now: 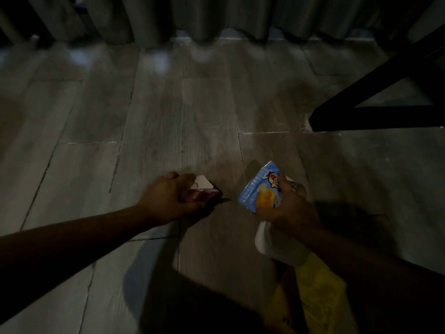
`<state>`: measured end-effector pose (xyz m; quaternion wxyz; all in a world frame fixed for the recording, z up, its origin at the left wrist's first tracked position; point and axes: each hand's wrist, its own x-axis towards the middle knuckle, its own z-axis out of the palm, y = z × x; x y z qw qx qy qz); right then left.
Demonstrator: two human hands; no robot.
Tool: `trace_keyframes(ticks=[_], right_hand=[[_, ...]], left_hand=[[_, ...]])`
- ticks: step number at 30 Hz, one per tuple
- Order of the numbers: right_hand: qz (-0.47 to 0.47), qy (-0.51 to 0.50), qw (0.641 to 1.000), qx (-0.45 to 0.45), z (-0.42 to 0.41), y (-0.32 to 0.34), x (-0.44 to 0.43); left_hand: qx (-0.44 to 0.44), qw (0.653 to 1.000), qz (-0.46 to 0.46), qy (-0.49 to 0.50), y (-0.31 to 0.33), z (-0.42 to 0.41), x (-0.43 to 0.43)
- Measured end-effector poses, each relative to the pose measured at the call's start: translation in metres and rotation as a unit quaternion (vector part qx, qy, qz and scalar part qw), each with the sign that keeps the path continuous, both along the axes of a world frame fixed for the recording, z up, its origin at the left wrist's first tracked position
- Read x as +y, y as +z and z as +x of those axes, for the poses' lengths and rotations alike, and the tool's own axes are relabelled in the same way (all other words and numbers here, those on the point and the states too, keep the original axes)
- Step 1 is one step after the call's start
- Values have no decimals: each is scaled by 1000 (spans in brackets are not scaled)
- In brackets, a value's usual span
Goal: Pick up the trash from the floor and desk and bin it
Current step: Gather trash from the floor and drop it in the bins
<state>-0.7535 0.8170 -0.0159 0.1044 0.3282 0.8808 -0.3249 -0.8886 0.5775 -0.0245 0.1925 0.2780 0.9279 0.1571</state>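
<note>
- The left hand is down at the floor, fingers and thumb curled round a small purple carton with a torn white flap. The carton is at floor level, and I cannot tell whether it has lifted clear. The grip looks to be on one end only, so the box could pivot and drop on the way up.
- If anything is left inside, the open flap points away from the wrist, and a tilt could spill it onto the boards.
- The right hand is just beside it, fingers closed on a blue wrapper with a cartoon print. The foil looks slick and much of it sticks out past the fingers, so it could slide free if the hold loosens.
- Below that wrist there is something white and something yellow. I cannot tell whether they are held trash or clothing. If that hand has them too, it is overfull and a piece may fall.
- The room is very dim, so small scraps on the floor are easy to miss.
- A black furniture leg stands near on the right. Rising quickly, the person could knock an arm or the wrapper against it.
- No bin is in sight from here, so both loads must be carried some way, which gives more chance of a drop.
</note>
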Motion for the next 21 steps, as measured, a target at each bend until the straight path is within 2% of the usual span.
trace_keyframes(ticks=[4,9,13,16,21], right_hand=[[-7,25,1000,13,-9,25,3],[-31,38,998,40,-33,52,-8],[54,71,987,131,-61,79,-15],[2,67,996,54,-85,111,-18],[-45,81,996,10,-125,174,-48]], left_hand=[[-18,996,34,79,21,-2,-6],[-32,988,94,117,45,-19,-18],[-47,967,160,191,72,-33,-33],[-34,959,180,214,108,-34,-49],[-53,956,95,274,179,-31,-90]])
